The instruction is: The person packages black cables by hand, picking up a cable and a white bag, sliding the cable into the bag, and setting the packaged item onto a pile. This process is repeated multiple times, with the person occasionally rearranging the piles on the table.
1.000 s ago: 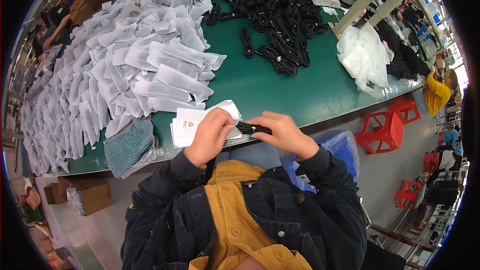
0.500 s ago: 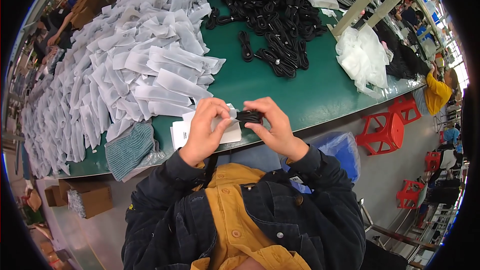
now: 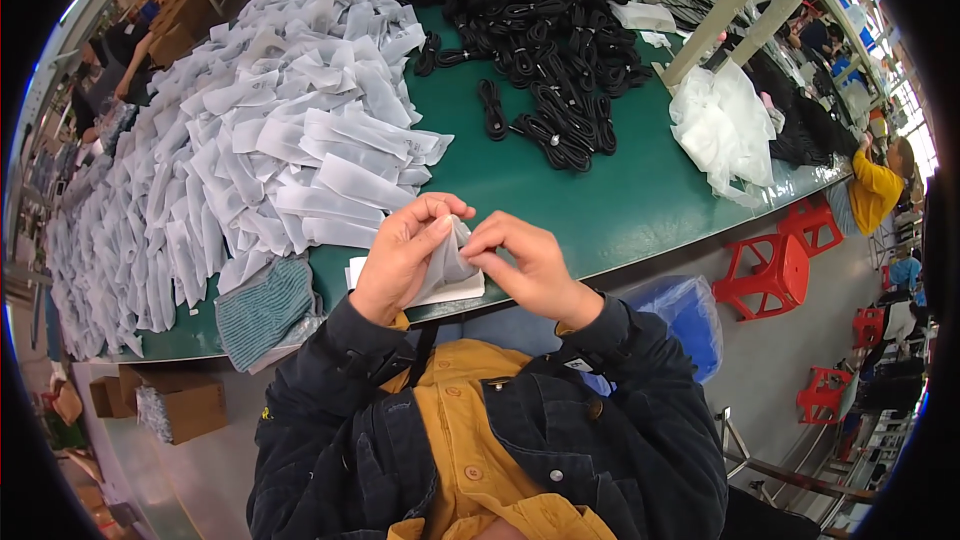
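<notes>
You have the translucent bag up between both hands, just above the flat white stack at the near edge of the green table. Your left hand is half curled, thumb and fingers closed together on the bag's left side, probably to give it a firm anchor. Your right hand is loosely bent, its thumb and fingertips meeting at the bag's right side; a light pinch from there looks suited to fine handling of the thin film. Whether anything sits inside the bag, you can't tell from this angle, as your fingers and the cloudy film hide it. The stack lies right under your hands, seemingly so that it stays within easy reach. Beyond your left hand spreads the heap of pale sleeves, and ahead, toward the right, the heap of black coiled cables; the green strip between likely keeps the two from mixing. A single coil lies apart from that dark heap, on the side nearer you. The teal ribbed cloth rests at the table's edge, left of the stack, where it seems out of your hands' way.
</notes>
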Tool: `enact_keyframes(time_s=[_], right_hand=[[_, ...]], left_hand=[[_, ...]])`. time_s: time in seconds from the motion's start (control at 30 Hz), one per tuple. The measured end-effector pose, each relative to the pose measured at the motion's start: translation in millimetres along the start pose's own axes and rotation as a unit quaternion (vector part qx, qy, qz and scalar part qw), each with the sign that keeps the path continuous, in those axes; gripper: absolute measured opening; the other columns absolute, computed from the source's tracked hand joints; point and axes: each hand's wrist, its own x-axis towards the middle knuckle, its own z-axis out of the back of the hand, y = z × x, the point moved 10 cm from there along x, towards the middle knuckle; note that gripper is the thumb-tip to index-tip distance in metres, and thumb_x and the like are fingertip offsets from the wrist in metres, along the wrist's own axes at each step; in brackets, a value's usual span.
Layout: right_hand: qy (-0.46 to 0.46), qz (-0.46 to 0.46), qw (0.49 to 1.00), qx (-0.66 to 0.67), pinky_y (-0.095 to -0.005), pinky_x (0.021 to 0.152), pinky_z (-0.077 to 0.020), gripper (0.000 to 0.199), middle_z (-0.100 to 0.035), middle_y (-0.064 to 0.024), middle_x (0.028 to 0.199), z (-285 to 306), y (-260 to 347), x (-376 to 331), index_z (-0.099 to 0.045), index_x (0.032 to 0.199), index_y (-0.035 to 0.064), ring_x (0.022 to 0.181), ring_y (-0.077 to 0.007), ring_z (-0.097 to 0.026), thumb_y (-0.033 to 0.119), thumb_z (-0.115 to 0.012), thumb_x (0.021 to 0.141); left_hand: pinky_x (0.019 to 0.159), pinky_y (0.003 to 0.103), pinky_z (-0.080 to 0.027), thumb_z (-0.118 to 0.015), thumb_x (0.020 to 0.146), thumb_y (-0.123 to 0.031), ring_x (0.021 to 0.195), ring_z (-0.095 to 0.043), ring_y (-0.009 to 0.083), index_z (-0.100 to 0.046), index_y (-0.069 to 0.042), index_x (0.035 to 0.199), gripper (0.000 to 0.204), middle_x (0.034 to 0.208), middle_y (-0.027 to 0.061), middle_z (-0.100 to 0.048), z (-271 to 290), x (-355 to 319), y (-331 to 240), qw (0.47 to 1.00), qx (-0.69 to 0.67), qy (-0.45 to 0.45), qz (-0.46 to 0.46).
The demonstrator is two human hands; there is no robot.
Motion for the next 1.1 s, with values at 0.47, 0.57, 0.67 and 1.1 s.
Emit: enact_keyframes(time_s=[0.47,0.57,0.67,1.1], right_hand=[[-0.036,-0.088,0.817,-0.569,-0.0381,0.07,-0.0536,0.029,-0.059,-0.0149,0.106,88,-93,-19,-0.063,0.109,0.0016,0.084,-0.0291,-0.063,0.011,-0.072,0.083],[-0.027,-0.133,0.821,-0.555,-0.0404,0.067,-0.0534,0.028,-0.059,-0.0148,0.101,67,-97,-31,-0.062,0.105,0.0019,0.083,-0.0305,-0.063,0.013,-0.073,0.082],[-0.042,-0.145,0.835,-0.529,-0.0404,0.064,-0.0529,0.025,-0.06,-0.0145,0.094,63,-101,-41,-0.061,0.101,0.0013,0.078,-0.0309,-0.063,0.012,-0.073,0.082],[-0.126,-0.337,0.925,0.126,-0.0217,0.059,-0.0479,0.012,-0.056,-0.0008,0.084,55,-79,-99,-0.055,0.098,-0.0013,0.069,-0.0062,-0.057,-0.003,-0.061,0.087]], left_hand=[[0.075,0.032,-0.05,-0.065,0.088,-0.004,0.086,-0.061,0.0206,-0.065,-0.004,0.104,0.016,0.103,0.0094,-0.061,23,-33,-45,0.829,0.528,-0.098,-0.156],[0.073,0.034,-0.05,-0.068,0.085,-0.003,0.084,-0.062,0.0263,-0.065,-0.004,0.1,0.015,0.093,0.0108,-0.06,-6,-38,4,0.816,0.562,-0.027,-0.13],[0.07,0.035,-0.049,-0.07,0.084,-0.005,0.081,-0.061,0.0306,-0.063,-0.002,0.094,0.012,0.089,0.0124,-0.059,-16,-36,21,0.78,0.605,0.0,-0.162],[0.066,0.035,-0.047,-0.065,0.085,0.001,0.072,-0.057,0.0302,-0.058,0.0,0.089,0.008,0.082,0.0123,-0.055,9,-34,23,0.879,0.466,-0.078,-0.066]])
